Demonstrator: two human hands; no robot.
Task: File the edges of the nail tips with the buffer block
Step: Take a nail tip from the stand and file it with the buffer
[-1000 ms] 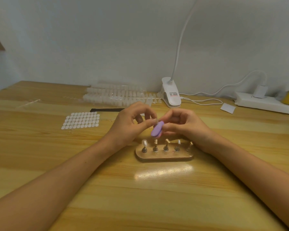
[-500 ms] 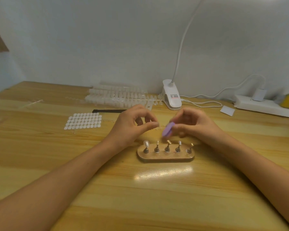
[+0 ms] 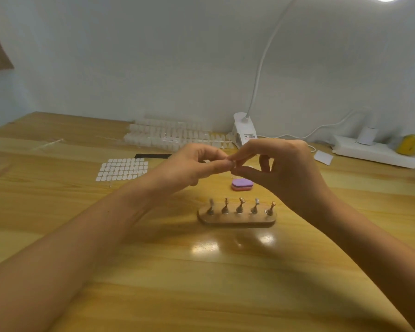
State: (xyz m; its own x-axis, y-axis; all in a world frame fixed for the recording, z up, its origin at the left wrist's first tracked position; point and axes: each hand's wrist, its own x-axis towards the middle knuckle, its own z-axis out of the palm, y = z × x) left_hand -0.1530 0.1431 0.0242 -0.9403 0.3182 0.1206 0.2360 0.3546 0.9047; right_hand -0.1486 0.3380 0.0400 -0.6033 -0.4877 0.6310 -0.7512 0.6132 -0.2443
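Purple-topped buffer block lies flat on the wooden table, just below your fingertips.
Your left hand and right hand pinch one nail tip above it (barely visible).

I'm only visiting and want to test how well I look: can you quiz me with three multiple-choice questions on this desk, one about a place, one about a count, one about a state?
1. Where is the buffer block relative to the stand?
A) on top of it
B) on the table just beyond it
C) in front of it, nearer the person

2. How many pegs does the stand carry?
A) three
B) five
C) seven

3. What are the left hand and right hand doing?
A) lying flat
B) gripping the lamp
C) pinching something small between them

Answers: B, the block lies flat on the wood behind the stand. B, five pegs stand in a row. C, the fingertips meet on a pale piece, likely a nail tip.
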